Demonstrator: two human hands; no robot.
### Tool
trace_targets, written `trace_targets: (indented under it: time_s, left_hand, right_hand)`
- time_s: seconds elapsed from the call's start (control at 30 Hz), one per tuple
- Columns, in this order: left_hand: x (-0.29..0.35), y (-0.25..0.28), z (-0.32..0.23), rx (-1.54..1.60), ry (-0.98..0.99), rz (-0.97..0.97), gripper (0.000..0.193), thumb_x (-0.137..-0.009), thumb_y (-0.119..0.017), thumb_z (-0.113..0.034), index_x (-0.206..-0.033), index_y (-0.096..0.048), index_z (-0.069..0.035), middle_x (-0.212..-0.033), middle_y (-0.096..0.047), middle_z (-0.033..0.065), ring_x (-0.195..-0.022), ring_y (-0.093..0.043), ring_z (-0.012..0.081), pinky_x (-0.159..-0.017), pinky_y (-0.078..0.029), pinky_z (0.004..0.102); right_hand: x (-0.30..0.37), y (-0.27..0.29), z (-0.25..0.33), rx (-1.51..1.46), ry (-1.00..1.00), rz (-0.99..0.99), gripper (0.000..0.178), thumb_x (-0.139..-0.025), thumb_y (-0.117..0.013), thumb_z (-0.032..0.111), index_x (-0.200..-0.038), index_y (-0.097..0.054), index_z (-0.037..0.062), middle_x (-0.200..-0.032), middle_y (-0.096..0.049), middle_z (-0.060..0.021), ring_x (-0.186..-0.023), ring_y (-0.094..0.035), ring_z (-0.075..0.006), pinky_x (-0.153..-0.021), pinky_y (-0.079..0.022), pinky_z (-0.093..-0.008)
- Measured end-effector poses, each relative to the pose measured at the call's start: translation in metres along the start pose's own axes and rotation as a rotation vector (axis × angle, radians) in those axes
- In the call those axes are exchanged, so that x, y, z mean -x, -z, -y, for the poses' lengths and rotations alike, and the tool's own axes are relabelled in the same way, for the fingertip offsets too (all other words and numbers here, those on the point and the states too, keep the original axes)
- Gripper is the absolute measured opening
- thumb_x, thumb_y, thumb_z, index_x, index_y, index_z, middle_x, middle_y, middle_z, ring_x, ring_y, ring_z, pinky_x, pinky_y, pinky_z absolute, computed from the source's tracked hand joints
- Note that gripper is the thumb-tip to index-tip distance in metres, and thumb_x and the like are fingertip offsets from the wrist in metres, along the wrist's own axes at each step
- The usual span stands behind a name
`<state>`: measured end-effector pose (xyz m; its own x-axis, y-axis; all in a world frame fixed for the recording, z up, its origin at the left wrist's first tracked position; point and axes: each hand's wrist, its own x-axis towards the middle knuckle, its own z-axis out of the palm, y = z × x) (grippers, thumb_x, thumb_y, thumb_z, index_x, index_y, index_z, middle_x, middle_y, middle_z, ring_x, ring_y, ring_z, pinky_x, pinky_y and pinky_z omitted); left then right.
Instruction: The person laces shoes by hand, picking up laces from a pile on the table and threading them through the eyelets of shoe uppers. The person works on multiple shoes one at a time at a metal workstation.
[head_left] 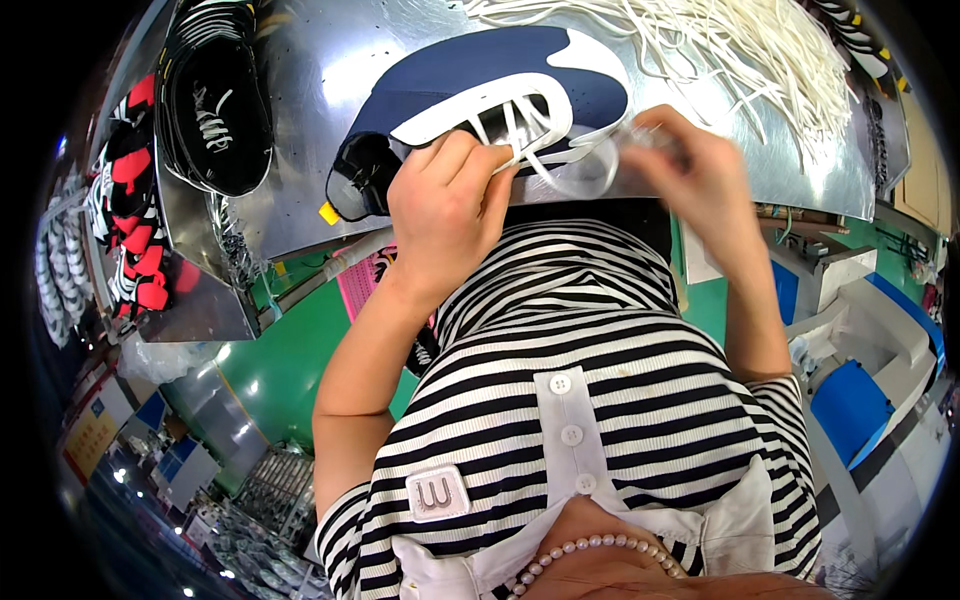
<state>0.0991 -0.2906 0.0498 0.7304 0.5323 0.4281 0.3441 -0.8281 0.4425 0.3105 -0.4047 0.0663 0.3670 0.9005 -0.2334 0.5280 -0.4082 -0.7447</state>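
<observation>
The shoe point(470, 65) lies on the counter point(310, 90), the left hand point(445, 205) hiding part of its opening, fingers closed on its near edge. Right of it, the right hand point(695, 165) blurs near a looped lace point(580, 188); I cannot tell its grip. Left of it sit nested black shoes point(212, 110), then red ones point(130, 200); beyond its right end, heaped laces point(745, 50).

A shiny metal table point(308, 100) carries stacked black shoes point(238, 155) at left, a blue-and-white shoe point(470, 68) along its near edge, and a loose heap of white laces point(745, 55) at far right.
</observation>
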Motion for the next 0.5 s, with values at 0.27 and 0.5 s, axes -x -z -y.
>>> trace_targets:
  time_s: [0.27,0.5]
  left_hand:
    - [0.004,-0.003,0.000,-0.052,-0.125,-0.051,0.021,-0.070,-0.072,0.004,-0.087,-0.066,-0.006,-0.073,-0.056,0.0055,-0.068,-0.056,0.0247,-0.060,-0.044,0.0351]
    - [0.008,-0.008,0.008,-0.054,-0.160,-0.084,0.023,-0.069,-0.075,0.004,-0.088,-0.066,-0.005,-0.072,-0.055,0.0061,-0.072,-0.057,0.0249,-0.060,-0.046,0.0344]
  right_hand:
    - [-0.028,-0.031,0.044,0.332,0.681,-0.014,0.017,-0.079,-0.064,0.006,-0.095,-0.061,0.0036,-0.080,-0.069,-0.0093,-0.067,-0.068,-0.0290,-0.057,-0.052,-0.0365]
    - [-0.059,-0.028,0.044,0.120,0.456,0.272,0.020,-0.082,-0.067,0.012,-0.100,-0.064,0.0040,-0.080,-0.068,-0.0136,-0.076,-0.065,-0.0310,-0.068,-0.051,-0.0377]
